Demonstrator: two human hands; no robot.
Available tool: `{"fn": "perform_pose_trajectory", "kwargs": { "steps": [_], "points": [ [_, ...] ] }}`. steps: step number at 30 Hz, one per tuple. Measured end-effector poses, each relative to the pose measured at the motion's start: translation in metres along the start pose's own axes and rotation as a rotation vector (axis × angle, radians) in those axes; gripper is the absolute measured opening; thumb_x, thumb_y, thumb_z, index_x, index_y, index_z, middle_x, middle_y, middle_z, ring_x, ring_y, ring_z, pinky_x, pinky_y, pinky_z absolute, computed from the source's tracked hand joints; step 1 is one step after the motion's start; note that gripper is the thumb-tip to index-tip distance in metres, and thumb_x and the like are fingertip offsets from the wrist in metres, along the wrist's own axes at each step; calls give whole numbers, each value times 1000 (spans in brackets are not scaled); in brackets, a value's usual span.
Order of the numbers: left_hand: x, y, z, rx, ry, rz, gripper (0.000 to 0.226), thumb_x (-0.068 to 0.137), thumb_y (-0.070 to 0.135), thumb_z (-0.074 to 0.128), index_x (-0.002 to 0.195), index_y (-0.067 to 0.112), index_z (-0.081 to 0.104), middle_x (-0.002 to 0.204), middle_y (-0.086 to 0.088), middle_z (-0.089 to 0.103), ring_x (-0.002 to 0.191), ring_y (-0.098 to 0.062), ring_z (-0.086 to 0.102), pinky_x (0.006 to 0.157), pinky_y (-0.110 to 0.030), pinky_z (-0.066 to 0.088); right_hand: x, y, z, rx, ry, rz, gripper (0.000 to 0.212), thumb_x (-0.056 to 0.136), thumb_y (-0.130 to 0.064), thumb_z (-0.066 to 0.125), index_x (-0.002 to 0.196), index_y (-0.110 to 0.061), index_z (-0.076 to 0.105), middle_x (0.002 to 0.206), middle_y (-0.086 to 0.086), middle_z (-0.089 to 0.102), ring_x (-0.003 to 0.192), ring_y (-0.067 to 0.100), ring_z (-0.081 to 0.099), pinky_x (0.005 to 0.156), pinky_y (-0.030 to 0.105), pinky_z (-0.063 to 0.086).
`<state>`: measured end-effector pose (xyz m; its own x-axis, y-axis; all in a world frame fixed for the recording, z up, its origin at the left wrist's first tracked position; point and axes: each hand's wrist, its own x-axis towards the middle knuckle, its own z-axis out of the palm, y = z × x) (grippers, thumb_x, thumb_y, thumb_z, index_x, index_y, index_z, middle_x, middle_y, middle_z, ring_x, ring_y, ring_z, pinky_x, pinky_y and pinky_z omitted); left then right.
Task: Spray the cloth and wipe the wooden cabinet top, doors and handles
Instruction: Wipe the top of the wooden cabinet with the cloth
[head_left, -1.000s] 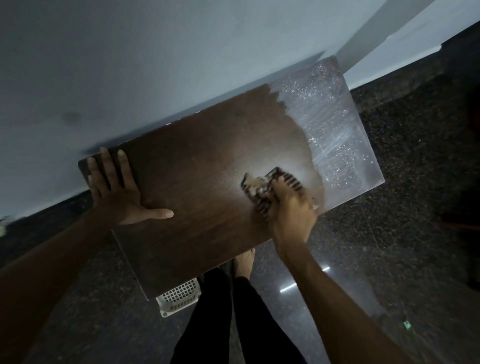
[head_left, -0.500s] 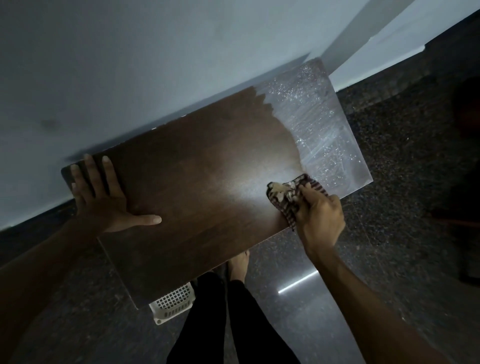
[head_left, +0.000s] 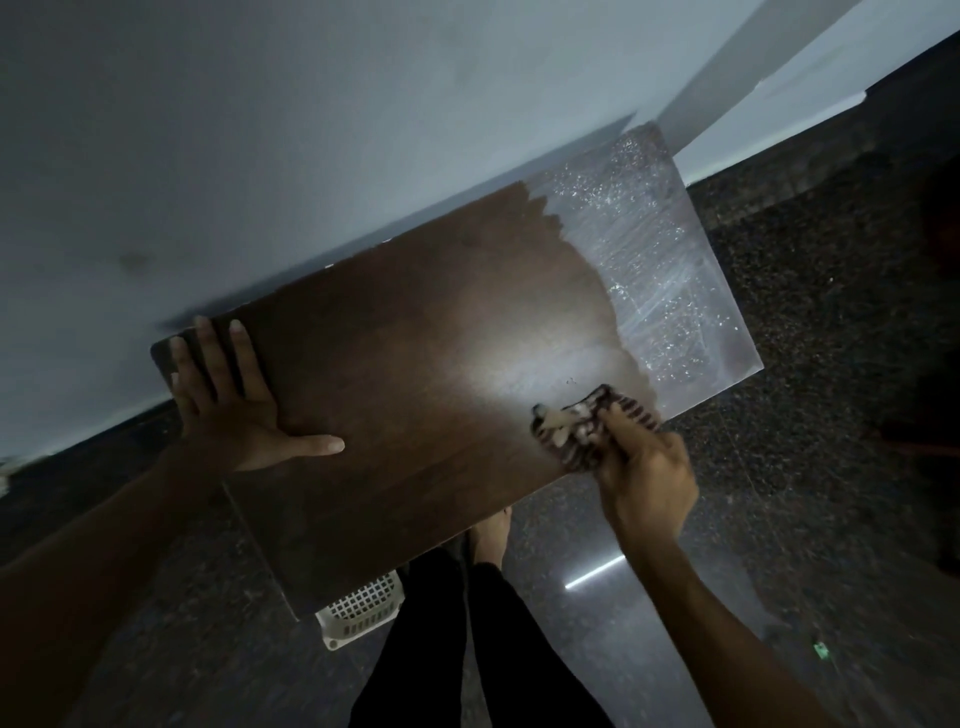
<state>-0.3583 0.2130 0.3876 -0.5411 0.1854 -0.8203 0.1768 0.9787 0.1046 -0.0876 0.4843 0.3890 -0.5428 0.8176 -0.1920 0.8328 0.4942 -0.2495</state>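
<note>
Left hand (head_left: 234, 410) flat, fingers spread on top (head_left: 415, 364) — likely bracing. Right hand (head_left: 644, 483) grips bunched cloth (head_left: 576, 426) at near edge — beside grey unwiped patch (head_left: 670, 280).

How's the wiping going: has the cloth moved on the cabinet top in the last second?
Yes. The cloth in the right hand slid toward the front edge and whitish right end of the cabinet top.

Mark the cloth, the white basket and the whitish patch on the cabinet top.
cloth (head_left: 571, 434): head view, its bunched middle.
white basket (head_left: 363, 605): head view, its lattice wall.
whitish patch (head_left: 670, 280): head view, its speckled centre.
</note>
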Motion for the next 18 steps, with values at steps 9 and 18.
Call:
{"fn": "perform_pose_trajectory", "kwargs": {
  "steps": [9, 18],
  "points": [
    [-2, -1, -6, 29, -36, -14, 168, 31, 94, 62, 130, 26, -56, 134, -6, -65, 126, -32, -56, 115, -55, -21, 24, -106, 33, 40, 66, -86, 36, 81, -11, 72, 115, -25, 74, 106, 1, 74, 100, 29, 60, 68, 30, 44],
    [-4, -2, -11, 44, -56, -13, 171, 42, 85, 77, 131, 21, -54, 140, -14, -61, 129, -36, -54, 113, -53, -25, -57, -134, 58, -23, -272, -584, 56, 68, -20, 74, 122, -31, 67, 124, -19, 66, 94, 16, 58, 61, 29, 55]
  ]
}}
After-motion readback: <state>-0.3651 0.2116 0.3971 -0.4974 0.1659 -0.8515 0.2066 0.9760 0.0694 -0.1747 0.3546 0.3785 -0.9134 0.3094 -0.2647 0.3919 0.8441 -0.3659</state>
